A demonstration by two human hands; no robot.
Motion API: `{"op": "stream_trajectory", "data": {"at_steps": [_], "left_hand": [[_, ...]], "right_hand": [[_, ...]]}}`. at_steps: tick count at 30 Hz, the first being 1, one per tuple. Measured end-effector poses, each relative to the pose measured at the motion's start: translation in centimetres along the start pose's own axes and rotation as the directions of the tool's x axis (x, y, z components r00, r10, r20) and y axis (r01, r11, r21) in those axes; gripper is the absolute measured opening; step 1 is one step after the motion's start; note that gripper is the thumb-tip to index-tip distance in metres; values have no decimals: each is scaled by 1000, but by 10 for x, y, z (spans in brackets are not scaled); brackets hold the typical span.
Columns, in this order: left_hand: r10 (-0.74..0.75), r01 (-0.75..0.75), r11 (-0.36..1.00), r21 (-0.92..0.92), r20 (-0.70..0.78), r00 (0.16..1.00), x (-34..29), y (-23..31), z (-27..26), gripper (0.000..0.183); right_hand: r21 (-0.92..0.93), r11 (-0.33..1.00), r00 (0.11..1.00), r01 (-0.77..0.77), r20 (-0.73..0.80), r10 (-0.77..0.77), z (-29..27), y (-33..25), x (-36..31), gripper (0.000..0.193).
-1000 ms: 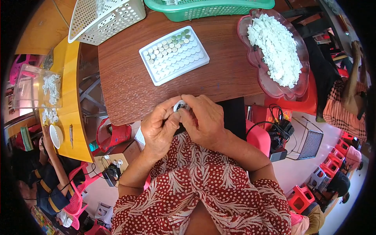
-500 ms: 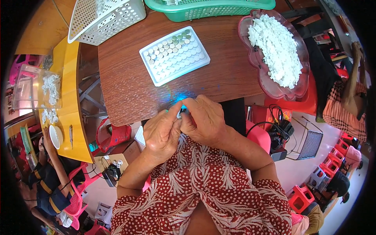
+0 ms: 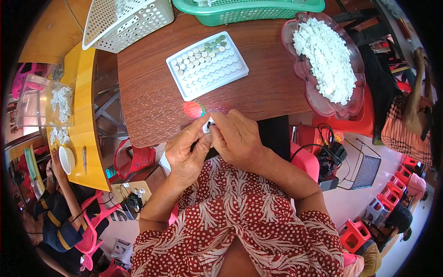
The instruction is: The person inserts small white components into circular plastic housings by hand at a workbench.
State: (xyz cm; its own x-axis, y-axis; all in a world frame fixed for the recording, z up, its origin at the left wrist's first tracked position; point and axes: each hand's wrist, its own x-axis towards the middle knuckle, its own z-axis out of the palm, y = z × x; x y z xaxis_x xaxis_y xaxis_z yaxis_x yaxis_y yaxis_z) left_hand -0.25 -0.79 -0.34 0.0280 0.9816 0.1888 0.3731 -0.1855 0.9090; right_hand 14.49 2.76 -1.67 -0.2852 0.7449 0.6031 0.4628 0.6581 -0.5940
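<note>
My left hand and my right hand meet at the near edge of the brown table, fingers closed around a small white plastic piece with a black part in it. Fingers hide most of the piece. A patch of red and green light falls on the tabletop just beyond my fingertips. Farther off lies a white tray with rows of round recesses; small silvery and green discs, like button cells, sit in its far rows.
A pink scalloped bowl heaped with white pieces stands at the right. A white perforated basket and a green basket line the far edge. On the yellow table, a person's hand is near a white bowl.
The blue glow at my fingertips has given way to a red and green light patch farther left on the table. My hands have shifted slightly left, and the white piece shows more.
</note>
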Motion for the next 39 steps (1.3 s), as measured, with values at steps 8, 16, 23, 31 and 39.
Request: {"op": "stream_trajectory", "data": {"at_steps": [8,16,23,31,39], "left_hand": [[-281,270,895,-355,22,959,-1,2,2,36],[-201,224,939,-262,112,973,-3,-7,-4,36],[-319,302,861,-410,29,947,3,5,7,29],[-341,299,912,-281,-113,933,1,9,9,18],[-340,286,927,-242,-218,915,2,10,10,18]], "right_hand": [[114,993,999,-43,16,41,-2,0,-1,29],[251,960,992,-126,46,118,-4,1,-1,23],[256,950,984,-177,63,167,-10,-4,0,22],[282,943,984,-176,26,176,-1,-7,-5,22],[304,939,986,-160,12,164,4,-11,-8,23]]}}
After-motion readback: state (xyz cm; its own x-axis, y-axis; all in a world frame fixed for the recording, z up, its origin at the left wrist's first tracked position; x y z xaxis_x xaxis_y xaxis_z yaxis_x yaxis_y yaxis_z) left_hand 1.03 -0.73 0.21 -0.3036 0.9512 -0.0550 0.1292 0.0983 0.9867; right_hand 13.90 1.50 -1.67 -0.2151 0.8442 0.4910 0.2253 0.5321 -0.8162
